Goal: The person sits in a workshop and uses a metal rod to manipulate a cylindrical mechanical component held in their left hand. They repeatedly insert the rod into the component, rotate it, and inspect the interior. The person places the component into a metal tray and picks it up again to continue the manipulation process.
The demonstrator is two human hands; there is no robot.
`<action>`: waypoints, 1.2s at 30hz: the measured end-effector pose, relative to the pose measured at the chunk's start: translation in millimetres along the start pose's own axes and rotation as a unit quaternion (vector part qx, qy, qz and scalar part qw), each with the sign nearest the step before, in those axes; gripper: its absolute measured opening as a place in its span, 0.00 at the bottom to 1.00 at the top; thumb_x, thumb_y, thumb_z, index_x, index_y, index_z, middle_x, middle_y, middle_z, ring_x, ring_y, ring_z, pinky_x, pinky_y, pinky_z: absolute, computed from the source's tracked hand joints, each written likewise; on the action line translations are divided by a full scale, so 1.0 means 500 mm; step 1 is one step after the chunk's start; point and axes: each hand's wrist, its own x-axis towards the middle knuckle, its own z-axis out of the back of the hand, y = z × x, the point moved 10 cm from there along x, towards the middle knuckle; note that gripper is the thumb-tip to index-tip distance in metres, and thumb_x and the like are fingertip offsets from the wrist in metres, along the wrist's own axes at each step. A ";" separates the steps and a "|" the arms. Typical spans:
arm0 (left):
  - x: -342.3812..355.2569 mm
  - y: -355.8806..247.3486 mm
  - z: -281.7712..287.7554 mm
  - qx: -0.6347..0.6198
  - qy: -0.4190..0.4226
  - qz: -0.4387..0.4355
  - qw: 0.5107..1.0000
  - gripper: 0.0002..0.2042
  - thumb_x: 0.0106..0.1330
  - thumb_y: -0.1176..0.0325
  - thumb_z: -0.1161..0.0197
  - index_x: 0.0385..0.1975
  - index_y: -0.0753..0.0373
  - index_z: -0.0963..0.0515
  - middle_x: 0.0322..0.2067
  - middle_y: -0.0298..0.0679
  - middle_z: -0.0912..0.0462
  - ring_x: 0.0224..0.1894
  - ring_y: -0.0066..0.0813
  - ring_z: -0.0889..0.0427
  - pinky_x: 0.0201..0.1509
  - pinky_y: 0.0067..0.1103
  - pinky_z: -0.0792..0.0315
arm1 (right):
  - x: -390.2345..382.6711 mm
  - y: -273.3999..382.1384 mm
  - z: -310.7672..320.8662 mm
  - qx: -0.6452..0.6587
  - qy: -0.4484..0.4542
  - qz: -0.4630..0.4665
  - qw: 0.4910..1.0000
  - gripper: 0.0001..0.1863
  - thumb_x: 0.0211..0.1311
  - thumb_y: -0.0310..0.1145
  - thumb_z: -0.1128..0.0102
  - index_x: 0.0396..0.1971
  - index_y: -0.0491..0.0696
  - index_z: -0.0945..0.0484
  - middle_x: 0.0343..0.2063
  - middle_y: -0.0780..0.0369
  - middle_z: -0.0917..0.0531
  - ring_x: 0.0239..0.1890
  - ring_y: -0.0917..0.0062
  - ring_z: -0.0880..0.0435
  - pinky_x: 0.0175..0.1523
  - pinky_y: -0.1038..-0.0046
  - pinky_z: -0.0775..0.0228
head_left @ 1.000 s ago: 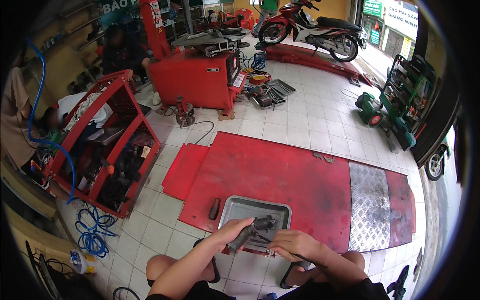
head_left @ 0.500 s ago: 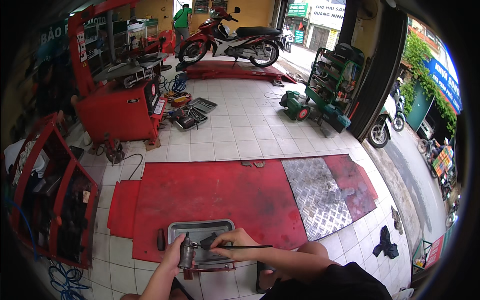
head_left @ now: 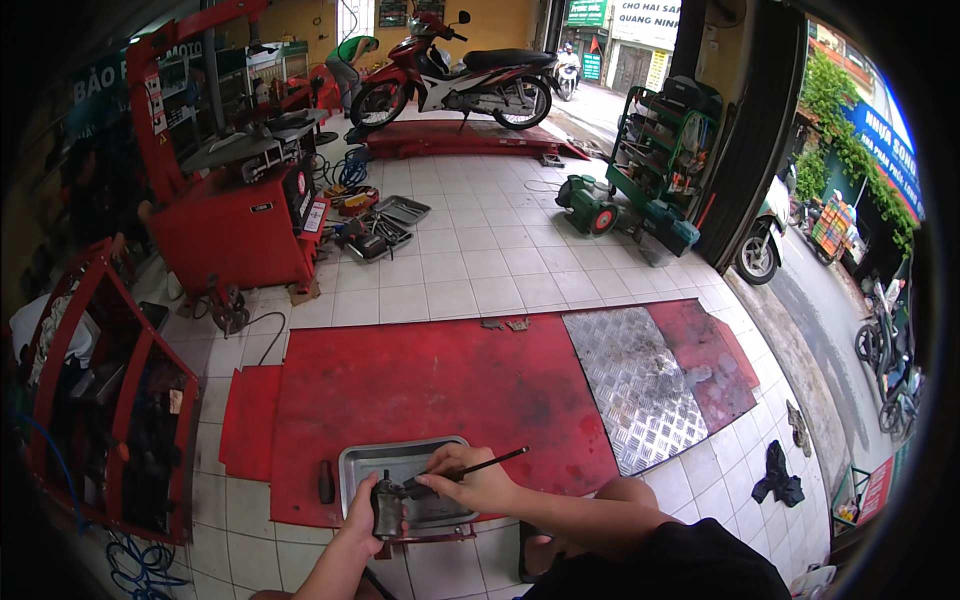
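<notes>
My left hand [head_left: 362, 514] is wrapped round a small grey metal cylinder [head_left: 389, 515], like a starter motor, held upright with a short stub at its top. My right hand [head_left: 468, 484] pinches a thin black-handled brush [head_left: 500, 461]. Its handle slants up to the right, and its dark end meets the upper side of the cylinder; whether it touches is hard to see. Both hands are over the near part of a shallow metal tray [head_left: 400, 447]. A dark-handled tool [head_left: 326, 482], perhaps a screwdriver, lies just left of the tray.
The tray rests on a red lift platform [head_left: 430, 385] with a metal tread plate [head_left: 635, 390]. A red tool rack [head_left: 110, 400] stands at the left. Farther off are a raised motorbike [head_left: 460, 75], a green compressor [head_left: 587, 205] and a person in green [head_left: 348, 65].
My right hand has turned, so the brush handle now tilts up instead of lying nearly level. The cylinder has shifted slightly right and down. The distant person in green has bent forward.
</notes>
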 end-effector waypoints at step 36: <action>-0.023 -0.001 -0.019 -0.023 0.000 0.016 1.000 0.24 0.70 0.39 0.55 0.39 0.57 0.27 0.23 0.43 0.23 0.19 0.39 0.23 0.24 0.33 0.28 | 0.007 0.018 -0.007 -0.011 0.036 0.048 0.998 0.13 0.59 0.26 0.31 0.43 0.40 0.20 0.36 0.59 0.17 0.43 0.78 0.16 0.46 0.75 0.21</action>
